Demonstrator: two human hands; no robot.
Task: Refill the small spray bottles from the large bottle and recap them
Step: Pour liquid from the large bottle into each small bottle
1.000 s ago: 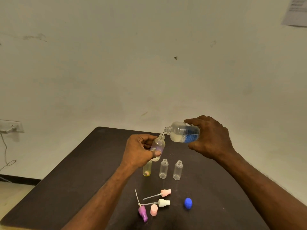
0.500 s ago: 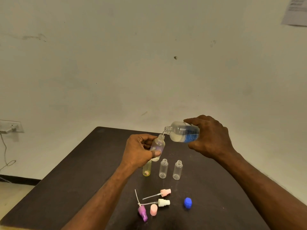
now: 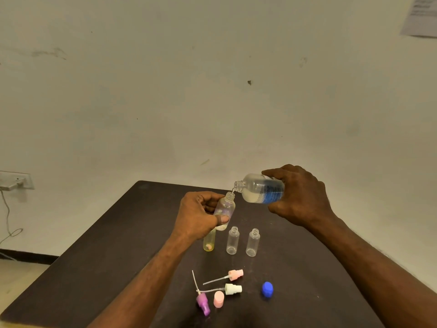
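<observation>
A: Where does the small clear plastic spray bottle (image 3: 224, 212) sit?

B: Held above the dark table (image 3: 94, 256), gripped between the curled fingers and thumb of the left hand (image 3: 197, 215), uncapped and tilted right.

A: And the large clear bottle with the blue label (image 3: 261, 192)?

B: The right hand (image 3: 299, 196) wraps it, tipped leftward, its mouth just over the small bottle's neck; pale liquid pools inside.

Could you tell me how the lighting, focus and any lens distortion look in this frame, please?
Head view: warm, dim, even light with soft shadows; faint glare on the large bottle; the table edges splay outward from the wide-angle lens; the paper on the wall is too blurred to read; the hands look sharp.
</observation>
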